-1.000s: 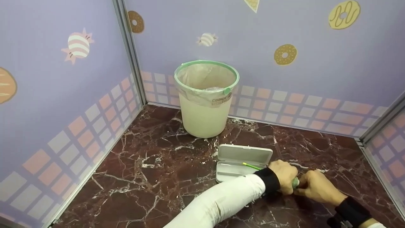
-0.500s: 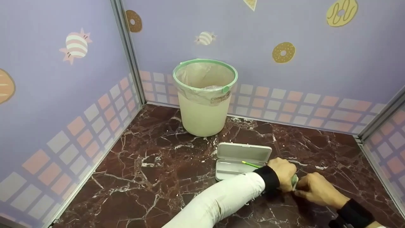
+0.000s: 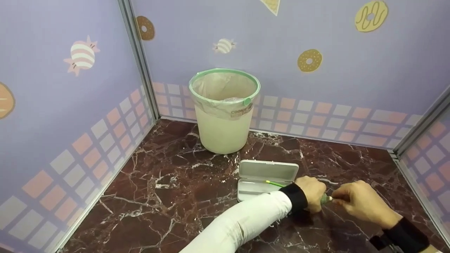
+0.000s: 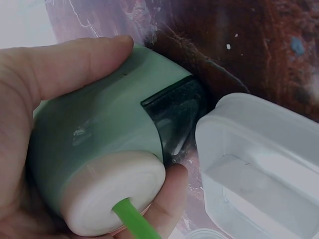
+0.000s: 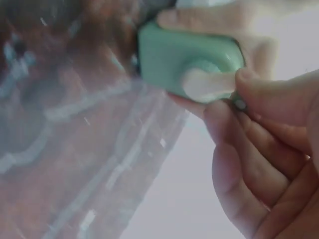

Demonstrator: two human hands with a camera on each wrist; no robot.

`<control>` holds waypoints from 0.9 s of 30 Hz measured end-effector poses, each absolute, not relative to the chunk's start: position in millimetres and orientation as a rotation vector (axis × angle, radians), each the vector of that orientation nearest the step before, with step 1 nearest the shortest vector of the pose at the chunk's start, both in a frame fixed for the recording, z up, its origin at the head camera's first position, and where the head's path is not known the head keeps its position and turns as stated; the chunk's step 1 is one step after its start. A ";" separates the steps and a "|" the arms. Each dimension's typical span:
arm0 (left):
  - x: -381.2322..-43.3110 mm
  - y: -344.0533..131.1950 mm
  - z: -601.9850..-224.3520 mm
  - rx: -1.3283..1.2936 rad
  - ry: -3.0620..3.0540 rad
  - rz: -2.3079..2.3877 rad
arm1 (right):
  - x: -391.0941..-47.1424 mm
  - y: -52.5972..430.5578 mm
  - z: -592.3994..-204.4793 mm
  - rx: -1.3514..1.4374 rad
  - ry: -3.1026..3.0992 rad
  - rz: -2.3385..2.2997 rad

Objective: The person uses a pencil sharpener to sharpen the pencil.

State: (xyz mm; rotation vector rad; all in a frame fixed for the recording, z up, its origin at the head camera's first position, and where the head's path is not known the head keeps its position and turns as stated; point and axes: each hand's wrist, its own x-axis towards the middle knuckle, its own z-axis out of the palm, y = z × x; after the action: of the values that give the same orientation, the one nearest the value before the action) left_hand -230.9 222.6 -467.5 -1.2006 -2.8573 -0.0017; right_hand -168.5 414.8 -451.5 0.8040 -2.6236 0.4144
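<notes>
My left hand point(image 3: 310, 193) grips a green pencil sharpener point(image 4: 99, 114), its thumb along the top and fingers beneath. A green pencil point(image 4: 132, 219) is stuck in the hole of the sharpener's pale front. Beside this hole the body has a dark see-through section point(image 4: 177, 117). On the opposite side, the thumb and forefinger of my right hand point(image 3: 365, 202) pinch the end of a whitish crank handle point(image 5: 209, 83); the other fingers curl below. In the head view, the left hand hides most of the sharpener, and the pencil's yellow-tipped end overlaps the pencil case.
An open pale grey pencil case point(image 3: 269, 170) lies left of the hands, lid up. Behind it stands a lined bin point(image 3: 223, 130) with a green rim against the patterned wall point(image 3: 337, 88). White crumbs dot the dark marbled table point(image 3: 140, 214).
My right hand has shifted up and to the right around the crank, which now points toward it. The left hand keeps its grip on the sharpener. The head view has shifted slightly.
</notes>
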 end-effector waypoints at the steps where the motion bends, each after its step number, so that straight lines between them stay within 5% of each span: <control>1: -230.6 222.3 -468.5 -1.203 -2.861 -0.004 | -169.9 413.2 -449.0 0.789 -2.629 0.375; 14: -229.1 226.5 -471.6 -1.217 -2.841 0.036 | -209.0 415.5 -478.3 0.597 -2.833 0.344; 27: -231.9 224.3 -471.2 -1.189 -2.823 0.028 | -188.9 415.6 -510.7 0.764 -2.736 0.559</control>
State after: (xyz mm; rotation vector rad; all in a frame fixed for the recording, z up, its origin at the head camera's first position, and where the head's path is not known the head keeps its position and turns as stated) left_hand -231.9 224.3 -471.2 -1.1887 -2.8227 0.0280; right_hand -188.9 415.6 -510.7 0.7635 -2.7363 0.5593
